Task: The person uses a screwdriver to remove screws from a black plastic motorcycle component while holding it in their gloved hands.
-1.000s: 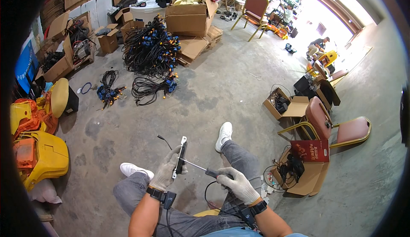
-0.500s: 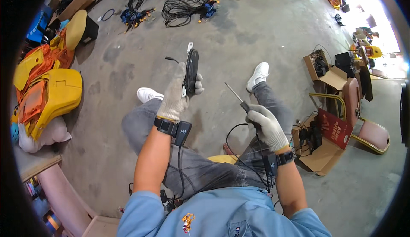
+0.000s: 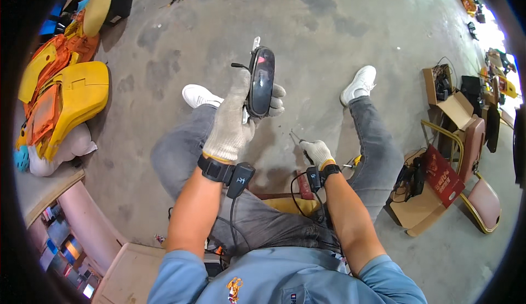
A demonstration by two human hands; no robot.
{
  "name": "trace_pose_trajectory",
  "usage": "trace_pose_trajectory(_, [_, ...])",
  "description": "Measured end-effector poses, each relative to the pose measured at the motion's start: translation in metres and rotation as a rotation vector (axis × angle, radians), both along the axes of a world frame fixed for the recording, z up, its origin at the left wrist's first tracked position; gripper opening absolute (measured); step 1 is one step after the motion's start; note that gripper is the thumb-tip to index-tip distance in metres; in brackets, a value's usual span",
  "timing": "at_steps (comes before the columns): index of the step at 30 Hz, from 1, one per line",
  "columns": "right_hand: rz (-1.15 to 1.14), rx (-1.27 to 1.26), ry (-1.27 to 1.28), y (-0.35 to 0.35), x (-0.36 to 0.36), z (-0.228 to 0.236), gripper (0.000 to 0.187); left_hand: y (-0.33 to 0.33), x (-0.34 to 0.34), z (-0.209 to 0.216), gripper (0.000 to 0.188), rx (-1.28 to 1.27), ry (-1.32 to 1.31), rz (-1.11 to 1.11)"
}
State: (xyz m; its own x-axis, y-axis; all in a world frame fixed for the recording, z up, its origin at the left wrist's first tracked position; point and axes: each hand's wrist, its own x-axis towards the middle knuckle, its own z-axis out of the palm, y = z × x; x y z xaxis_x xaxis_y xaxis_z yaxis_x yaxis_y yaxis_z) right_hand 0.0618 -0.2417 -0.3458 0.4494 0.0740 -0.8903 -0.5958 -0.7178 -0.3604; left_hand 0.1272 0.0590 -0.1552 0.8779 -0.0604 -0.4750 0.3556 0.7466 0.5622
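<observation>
Between my white shoes (image 3: 359, 84), over the concrete floor (image 3: 329, 46), the black oval case (image 3: 262, 84) was in my left hand (image 3: 233, 112), glossy face toward me. That hand was grasping it by both long edges, thumb along the left, fingers (image 3: 278, 91) curled round the right. Right hand (image 3: 318, 153): lower, nearer my body, apparently clenched on the screwdriver (image 3: 295, 135); handle mostly hidden, so firmness of grip could not be told.

Risks noted:
1. Drop. Smooth shell, knitted glove (image 3: 222, 142), one hand only; a loosened thumb could let the case slide onto hard concrete.
2. Scratch or jab. Screwdriver tip was bare; a careless upward swing could mark the glossy face or catch my left fingers.
3. Strain. The short black lead (image 3: 239, 65) stuck out by my thumb; hooking it could pull at its joint.
4. Snag. A wrist cable (image 3: 292, 186) looped below my right wrist; a quick reach could catch it.
</observation>
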Motion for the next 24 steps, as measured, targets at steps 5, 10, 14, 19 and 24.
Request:
trace_pose_trajectory(5, [0.092, -0.076, 0.038, -0.025, -0.019, -0.05, 0.027, 0.0, 0.003, 0.001, 0.06, -0.078, 0.06, -0.036])
trace_pose_trajectory(10, [0.507, -0.127, -0.111, -0.043, -0.029, -0.106, 0.024, -0.006, 0.004, -0.005, 0.058, -0.077, 0.097, -0.041])
trace_pose_trajectory(14, [0.44, -0.146, -0.119, -0.043, -0.037, -0.123, 0.023, -0.002, 0.002, -0.008, 0.058, -0.147, 0.044, -0.028])
trace_pose_trajectory(19, [0.355, -0.099, -0.109, -0.031, -0.029, -0.108, 0.021, -0.004, 0.001, -0.004, 0.049, -0.13, 0.065, -0.011])
trace_pose_trajectory(24, [0.144, -0.162, 0.075, 0.001, -0.016, -0.079, 0.02, 0.002, -0.005, 0.004, 0.032, 0.138, 0.099, -0.099])
